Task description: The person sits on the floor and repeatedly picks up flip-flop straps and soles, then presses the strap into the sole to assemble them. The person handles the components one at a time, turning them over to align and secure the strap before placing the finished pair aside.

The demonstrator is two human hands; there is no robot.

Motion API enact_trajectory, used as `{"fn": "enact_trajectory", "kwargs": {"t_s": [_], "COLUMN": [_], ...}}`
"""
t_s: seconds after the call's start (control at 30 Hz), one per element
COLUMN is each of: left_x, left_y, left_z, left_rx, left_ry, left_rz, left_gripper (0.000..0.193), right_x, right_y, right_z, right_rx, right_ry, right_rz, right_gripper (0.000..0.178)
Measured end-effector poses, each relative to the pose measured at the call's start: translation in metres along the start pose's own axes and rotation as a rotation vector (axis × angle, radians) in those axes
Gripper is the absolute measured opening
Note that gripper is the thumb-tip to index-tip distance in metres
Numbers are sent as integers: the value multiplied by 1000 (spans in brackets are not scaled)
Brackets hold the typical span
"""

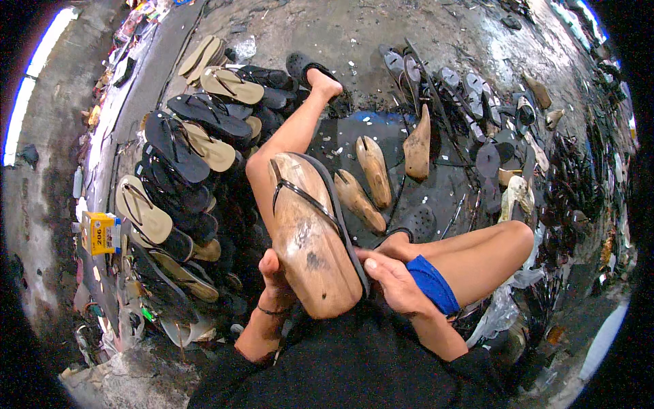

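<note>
Holding a wooden foot-shaped last (310,238) upright over the lap, with a dark flip-flop (327,204) stretched onto it, sole to the right edge and thin strap across the wood. Left hand (276,276) closed round the lower left of the last, gripping it; right hand (392,279) curled at the lower right, fingers pressed against the sole's edge near the heel. Strap looks seated, sole apparently fitted along the whole length, so probably late in the work on this piece, the heel end perhaps not yet settled. Stacked at left: a large pile of finished-looking sandals (184,157), tan and black. Lying ahead on the wet floor: 3 bare wooden lasts (375,170), suggesting more to go. Scattered at right: loose soles and straps (477,109).
</note>
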State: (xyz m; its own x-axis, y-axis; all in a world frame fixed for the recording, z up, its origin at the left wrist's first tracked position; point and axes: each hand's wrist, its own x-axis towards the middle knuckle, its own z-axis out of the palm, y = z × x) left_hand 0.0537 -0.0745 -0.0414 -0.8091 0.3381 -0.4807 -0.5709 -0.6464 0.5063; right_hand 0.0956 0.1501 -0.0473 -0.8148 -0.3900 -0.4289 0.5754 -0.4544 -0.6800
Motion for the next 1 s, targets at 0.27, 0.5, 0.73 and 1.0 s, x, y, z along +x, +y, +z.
{"fn": "enact_trajectory", "kwargs": {"t_s": [0.27, 0.5, 0.73, 1.0], "left_x": [-24, -45, -60, -76], "left_y": [-2, -20, -28, -21], "left_z": [-14, -10, -6, -2], "left_rx": [-111, -150, -168, -105], "left_ry": [-220, -287, -292, -300], "left_rz": [-33, -68, -46, -37], "left_gripper": [120, 123, 126, 131], "right_x": [-4, -19, -30, -31], "right_y": [19, -1, 18, 17], "right_z": [7, -11, 5, 1], "right_rx": [-190, -127, -56, 165], "right_ry": [-158, -326, -181, -340], "right_rz": [-164, 154, -30, 363], "right_gripper": [14, 28, 40, 35]}}
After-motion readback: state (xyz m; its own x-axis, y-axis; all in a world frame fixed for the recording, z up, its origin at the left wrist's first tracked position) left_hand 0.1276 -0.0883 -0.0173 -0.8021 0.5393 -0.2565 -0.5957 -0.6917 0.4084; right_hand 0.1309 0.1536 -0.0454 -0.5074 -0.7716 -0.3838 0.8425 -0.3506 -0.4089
